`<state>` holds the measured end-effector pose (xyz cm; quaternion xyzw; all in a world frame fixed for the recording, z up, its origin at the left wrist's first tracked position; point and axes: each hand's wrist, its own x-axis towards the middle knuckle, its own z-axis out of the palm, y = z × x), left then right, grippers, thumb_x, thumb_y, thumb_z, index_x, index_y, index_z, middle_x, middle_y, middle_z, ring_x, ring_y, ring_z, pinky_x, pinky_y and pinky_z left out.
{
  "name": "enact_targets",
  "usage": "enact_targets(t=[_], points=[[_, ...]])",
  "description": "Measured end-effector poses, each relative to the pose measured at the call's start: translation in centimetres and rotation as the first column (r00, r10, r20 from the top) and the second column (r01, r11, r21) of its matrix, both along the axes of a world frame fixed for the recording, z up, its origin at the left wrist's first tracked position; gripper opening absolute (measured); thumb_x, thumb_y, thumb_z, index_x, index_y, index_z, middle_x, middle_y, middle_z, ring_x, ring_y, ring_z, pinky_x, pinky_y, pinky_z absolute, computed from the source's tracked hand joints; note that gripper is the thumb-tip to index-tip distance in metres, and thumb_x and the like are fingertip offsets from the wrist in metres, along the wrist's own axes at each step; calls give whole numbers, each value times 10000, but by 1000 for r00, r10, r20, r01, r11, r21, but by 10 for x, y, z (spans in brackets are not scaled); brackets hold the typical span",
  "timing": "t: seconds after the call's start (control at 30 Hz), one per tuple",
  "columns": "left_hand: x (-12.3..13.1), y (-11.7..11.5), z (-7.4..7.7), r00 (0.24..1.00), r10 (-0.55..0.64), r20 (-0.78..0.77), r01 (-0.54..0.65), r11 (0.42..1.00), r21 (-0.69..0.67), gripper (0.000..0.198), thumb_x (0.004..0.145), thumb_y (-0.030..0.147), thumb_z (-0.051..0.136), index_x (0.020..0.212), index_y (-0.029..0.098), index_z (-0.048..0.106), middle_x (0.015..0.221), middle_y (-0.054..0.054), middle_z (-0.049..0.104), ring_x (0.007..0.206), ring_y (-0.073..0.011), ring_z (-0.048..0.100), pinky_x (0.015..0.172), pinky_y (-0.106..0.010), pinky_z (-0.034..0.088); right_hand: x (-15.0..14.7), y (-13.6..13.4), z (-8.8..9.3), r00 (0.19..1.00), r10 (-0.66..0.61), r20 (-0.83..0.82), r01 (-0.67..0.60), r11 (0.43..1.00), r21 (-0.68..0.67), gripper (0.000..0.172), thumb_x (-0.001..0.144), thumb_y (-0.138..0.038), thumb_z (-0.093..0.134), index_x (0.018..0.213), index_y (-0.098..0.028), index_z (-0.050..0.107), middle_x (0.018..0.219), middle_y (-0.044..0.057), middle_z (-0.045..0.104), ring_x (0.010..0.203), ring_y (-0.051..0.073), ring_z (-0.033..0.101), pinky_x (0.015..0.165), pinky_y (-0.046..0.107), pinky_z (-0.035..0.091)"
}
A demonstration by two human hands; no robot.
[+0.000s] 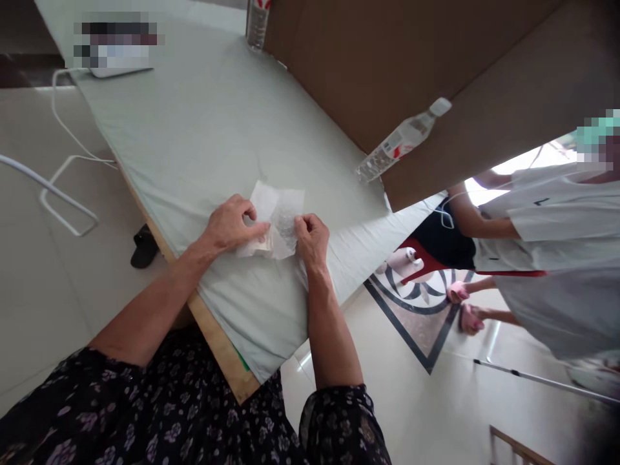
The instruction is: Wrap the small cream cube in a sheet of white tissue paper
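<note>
A thin white tissue (pixel 277 210), creased and with a finely bumpy patch on its right half, lies partly unfolded over the cloth-covered table (pixel 194 123). My left hand (pixel 235 224) grips its left side, the thumb stretched across it and the index finger curled above. At the right edge, my right hand (pixel 312 237) pinches the sheet between thumb and bent fingers. Its lower left part is partly hidden by my left hand.
A clear plastic bottle (pixel 404 139) stands beside a large brown cardboard panel (pixel 349 58); another bottle (pixel 257 26) is farther back. A white device (pixel 121 64) with a cable sits at the far left. Another person in a white shirt (pixel 542 206) is on the right.
</note>
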<state>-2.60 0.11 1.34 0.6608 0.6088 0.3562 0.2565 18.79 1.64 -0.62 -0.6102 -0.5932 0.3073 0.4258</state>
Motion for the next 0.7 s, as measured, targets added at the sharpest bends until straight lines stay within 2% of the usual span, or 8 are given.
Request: enact_targets(t=[0.1,0.2,0.27,0.37,0.47,0.53,0.6,0.7], points=[[-6,3,-3,997,55,45,-54,998,-21,102,744,285,620,685,212,580,754,-2,609,714,-167,536,748,-332,474,1,-3,1,999,-21,-26,21,1000,0,288,839,-501,546,729,-235,550,700,-28,549,674,138,477,707,302,433],[-17,8,-8,970,225,89,-227,974,17,84,763,248,578,687,224,552,765,-8,621,747,-187,562,776,-354,494,5,-2,1,997,-79,-24,80,996,27,289,838,-502,556,721,-238,539,687,-32,543,674,141,483,702,300,433],[-25,12,-12,947,316,54,-320,945,71,120,765,238,593,665,236,527,786,-24,619,803,-214,583,841,-394,505,7,0,0,992,-123,-8,124,991,47,287,846,-498,549,721,-240,535,677,-33,537,670,143,490,702,301,431],[-32,17,-19,930,363,-60,-357,929,93,175,769,221,631,639,250,518,780,-45,597,905,-265,597,963,-471,486,9,5,-3,983,-170,71,168,985,33,267,853,-475,551,723,-242,542,673,-31,559,673,149,508,715,309,425],[-34,18,-21,930,351,-110,-344,936,73,105,778,226,669,715,244,586,829,-53,620,981,-287,596,1000,-516,477,11,8,-4,974,-196,116,194,981,30,212,843,-434,575,756,-240,566,716,-18,616,694,155,537,744,320,440],[-34,14,-16,931,358,-71,-353,932,81,66,775,218,676,815,236,625,870,-46,651,966,-270,608,986,-502,493,12,6,-1,968,-234,84,228,971,74,175,832,-410,587,839,-236,594,779,-4,653,717,159,561,764,327,465],[-35,6,-6,933,360,5,-358,928,101,112,793,218,659,903,234,643,902,-39,679,913,-239,628,941,-450,521,12,1,5,965,-260,35,251,955,158,215,841,-419,594,944,-231,613,849,15,682,754,165,593,784,333,493],[-35,-9,15,966,248,80,-257,957,137,146,897,326,606,997,239,667,989,-50,721,940,-224,662,848,-374,542,6,-11,16,989,-143,31,131,959,253,304,905,-486,591,1067,-233,639,977,56,729,861,183,658,814,341,525]])
